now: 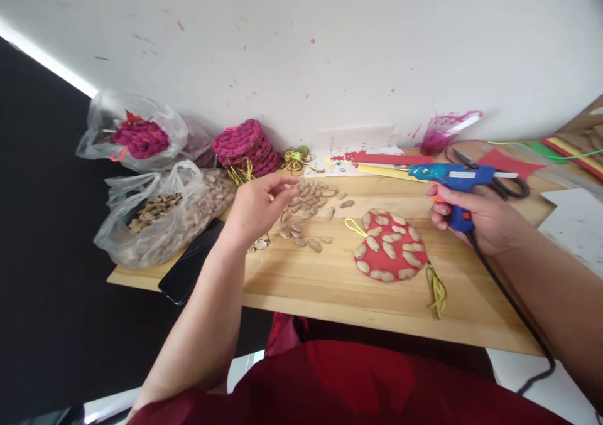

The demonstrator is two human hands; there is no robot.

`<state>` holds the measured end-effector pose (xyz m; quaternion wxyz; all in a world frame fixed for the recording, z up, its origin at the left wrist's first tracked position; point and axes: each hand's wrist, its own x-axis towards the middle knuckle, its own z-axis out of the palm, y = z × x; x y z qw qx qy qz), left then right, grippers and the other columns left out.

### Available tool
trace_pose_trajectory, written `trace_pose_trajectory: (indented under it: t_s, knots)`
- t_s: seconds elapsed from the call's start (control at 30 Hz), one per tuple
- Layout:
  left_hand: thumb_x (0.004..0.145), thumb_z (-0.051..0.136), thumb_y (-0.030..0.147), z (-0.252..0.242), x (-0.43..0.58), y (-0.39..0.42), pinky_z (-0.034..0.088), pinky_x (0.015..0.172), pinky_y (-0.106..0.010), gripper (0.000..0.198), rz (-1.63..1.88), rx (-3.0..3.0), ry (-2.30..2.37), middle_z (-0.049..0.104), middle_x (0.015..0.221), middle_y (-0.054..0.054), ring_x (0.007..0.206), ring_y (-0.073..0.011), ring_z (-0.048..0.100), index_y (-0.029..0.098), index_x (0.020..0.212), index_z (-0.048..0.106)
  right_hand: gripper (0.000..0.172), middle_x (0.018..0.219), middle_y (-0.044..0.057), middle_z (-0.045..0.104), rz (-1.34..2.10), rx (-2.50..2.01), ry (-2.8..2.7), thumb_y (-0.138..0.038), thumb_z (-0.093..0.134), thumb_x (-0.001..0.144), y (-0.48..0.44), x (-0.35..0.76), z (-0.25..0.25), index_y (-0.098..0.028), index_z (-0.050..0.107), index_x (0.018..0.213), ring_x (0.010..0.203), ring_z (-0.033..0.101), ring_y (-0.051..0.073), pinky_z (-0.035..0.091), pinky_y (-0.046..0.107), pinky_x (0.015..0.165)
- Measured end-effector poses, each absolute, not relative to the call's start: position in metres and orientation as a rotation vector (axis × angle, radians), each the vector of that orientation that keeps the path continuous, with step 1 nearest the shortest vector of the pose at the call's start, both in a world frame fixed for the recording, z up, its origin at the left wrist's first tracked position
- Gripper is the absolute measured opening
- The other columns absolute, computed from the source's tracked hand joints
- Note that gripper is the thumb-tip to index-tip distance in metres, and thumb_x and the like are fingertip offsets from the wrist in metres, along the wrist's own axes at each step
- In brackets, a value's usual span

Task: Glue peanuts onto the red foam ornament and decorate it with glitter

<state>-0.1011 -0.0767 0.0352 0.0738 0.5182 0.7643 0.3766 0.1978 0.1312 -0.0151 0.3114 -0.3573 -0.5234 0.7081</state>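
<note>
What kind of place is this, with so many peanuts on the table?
Probably a craft table, maybe in a workshop or a home; the picture doesn't settle which. The right hand holds a blue glue gun, peanuts sit on a red disc, and scissors lie nearby.

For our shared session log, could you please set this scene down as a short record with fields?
Right hand: holds a blue glue gun
Left hand: by the loose peanuts; whether it holds one is unclear
Workpiece: red disc bearing peanuts, with a yellow loop and a yellow-green tassel
Surface: wooden table
Picture left: plastic bag of peanuts, black phone
Behind: stack of magenta pieces
Picture right: scissors, partly hidden
</note>
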Motion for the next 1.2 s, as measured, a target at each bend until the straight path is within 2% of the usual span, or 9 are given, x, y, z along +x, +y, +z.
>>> trace_pose_trajectory:
  t_s: [0.17,0.33,0.43,0.53,0.77,1.0,1.2]
  knots:
    - [0.087,0.065,0.040,0.012,-0.124,-0.118,0.049,0.070,-0.028,0.026,0.966,1.367,2.624,0.077,0.089,-0.003,0.074,-0.0168,0.066,0.022,0.100,0.078,0.026,0.060,0.001,0.048,1.854,-0.952,-1.374,-0.034,0.091,0.064,0.131,0.197,-0.016,-0.019,0.073,0.075,0.054,0.046,0.013,0.038,0.026,0.044]
    - [0.088,0.064,0.036,0.003,-0.123,-0.131,0.052,0.075,-0.031,0.018,0.888,1.439,2.640,0.078,0.101,-0.004,0.083,-0.0192,0.068,0.024,0.094,0.076,0.025,0.063,0.001,0.049,1.849,-0.942,-1.364,-0.033,0.091,0.065,0.130,0.196,-0.015,-0.019,0.073,0.075,0.056,0.045,0.013,0.039,0.026,0.044]
    - [0.088,0.066,0.033,0.003,-0.116,-0.127,0.052,0.085,-0.035,0.014,0.858,1.583,2.607,0.076,0.097,-0.005,0.092,-0.0224,0.068,0.024,0.092,0.075,0.025,0.065,0.002,0.050,1.846,-0.939,-1.358,-0.033,0.091,0.064,0.130,0.196,-0.015,-0.019,0.073,0.074,0.056,0.045,0.013,0.039,0.026,0.044]
    - [0.088,0.065,0.028,0.003,-0.106,-0.119,0.051,0.089,-0.038,0.010,0.816,1.695,2.560,0.075,0.092,-0.006,0.093,-0.0239,0.067,0.023,0.091,0.074,0.025,0.065,0.001,0.049,1.841,-0.934,-1.363,-0.033,0.091,0.066,0.132,0.197,-0.018,-0.019,0.072,0.075,0.056,0.045,0.012,0.038,0.026,0.044]
    - [0.089,0.065,0.024,0.001,-0.089,-0.109,0.050,0.086,-0.040,0.009,0.690,1.865,2.461,0.074,0.091,-0.006,0.093,-0.0260,0.064,0.022,0.089,0.074,0.023,0.063,0.001,0.052,1.853,-0.925,-1.391,-0.033,0.086,0.072,0.133,0.199,-0.023,-0.018,0.070,0.080,0.055,0.049,0.012,0.040,0.025,0.045]
    - [0.090,0.065,0.023,0.004,-0.069,-0.103,0.048,0.082,-0.038,0.010,0.696,2.001,2.340,0.073,0.086,-0.005,0.088,-0.0242,0.062,0.022,0.083,0.073,0.029,0.062,-0.001,0.053,1.858,-0.915,-1.373,-0.032,0.088,0.069,0.129,0.197,-0.017,-0.017,0.066,0.080,0.053,0.050,0.011,0.040,0.024,0.044]
    - [0.090,0.066,0.020,0.000,-0.052,-0.086,0.045,0.082,-0.039,0.010,0.565,2.130,2.255,0.072,0.086,-0.006,0.089,-0.0253,0.061,0.021,0.084,0.074,0.026,0.064,-0.001,0.053,1.866,-0.873,-1.371,-0.028,0.086,0.072,0.130,0.198,-0.020,-0.018,0.065,0.082,0.054,0.051,0.011,0.041,0.023,0.044]
